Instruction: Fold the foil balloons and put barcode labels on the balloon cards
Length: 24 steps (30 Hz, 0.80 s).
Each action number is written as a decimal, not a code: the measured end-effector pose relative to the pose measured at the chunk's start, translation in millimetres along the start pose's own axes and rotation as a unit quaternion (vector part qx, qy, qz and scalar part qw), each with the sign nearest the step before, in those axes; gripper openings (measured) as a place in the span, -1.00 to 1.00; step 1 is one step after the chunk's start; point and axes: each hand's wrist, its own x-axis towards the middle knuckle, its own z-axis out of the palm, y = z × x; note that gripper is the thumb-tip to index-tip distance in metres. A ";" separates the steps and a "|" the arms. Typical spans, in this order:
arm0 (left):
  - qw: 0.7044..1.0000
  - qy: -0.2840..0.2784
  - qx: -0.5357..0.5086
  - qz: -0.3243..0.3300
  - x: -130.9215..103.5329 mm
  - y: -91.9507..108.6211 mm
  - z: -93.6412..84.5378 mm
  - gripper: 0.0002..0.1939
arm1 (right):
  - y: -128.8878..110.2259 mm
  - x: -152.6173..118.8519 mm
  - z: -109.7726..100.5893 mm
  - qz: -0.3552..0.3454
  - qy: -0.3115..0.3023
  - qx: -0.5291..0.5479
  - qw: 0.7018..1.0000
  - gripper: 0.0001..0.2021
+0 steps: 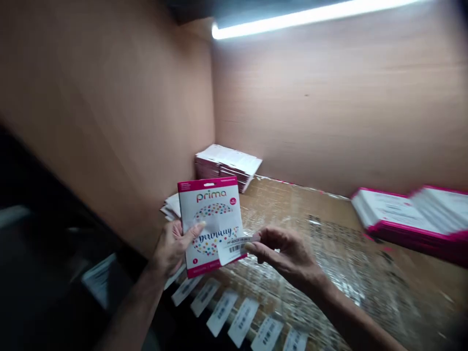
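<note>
My left hand (pixel 175 246) grips a flat balloon packet (pixel 210 200) by its left side, thumb across the front. The packet is white with pink bands, the word "prima" and a dotted round design. Between thumb and finger of my right hand (pixel 283 251) is the corner of a white barcode label (pixel 233 251). The label lies over the packet's lower right corner; whether it is stuck down I cannot tell. Along the front edge of the work surface hangs a row of similar barcode labels (pixel 243 321).
A stack of packets (pixel 228 161) stands in the back left corner, with more white packets (pixel 173 204) in front. Further pink-edged stacks (pixel 405 214) lie at the right. Taped cardboard (pixel 300 209) covers the surface. Wooden panels (pixel 329 97) rise behind and left, below a tube light (pixel 310 17).
</note>
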 end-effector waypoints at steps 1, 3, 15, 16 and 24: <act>0.999 -0.033 0.011 -0.013 3.5 -9.0 20.0 -0.62 | 0.5 -6.3 -9.3 0.009 0.042 0.010 0.999 -0.69; 0.995 -0.088 0.045 -0.027 8.0 -22.5 55.3 -0.68 | 7.7 -14.1 -25.3 0.027 0.101 0.021 0.994 -0.68; 0.977 -0.171 0.127 -0.026 13.4 -39.8 115.1 -0.74 | 48.6 -28.4 -70.0 0.062 0.176 -0.008 0.982 -0.67; 0.977 -0.168 0.132 -0.023 13.5 -40.1 114.3 -0.74 | 49.4 -26.9 -69.4 0.062 0.178 -0.014 0.982 -0.67; 0.966 -0.156 0.206 0.002 17.1 -43.4 109.7 -0.75 | 38.3 -19.6 -59.3 0.073 0.232 -0.275 0.930 -0.67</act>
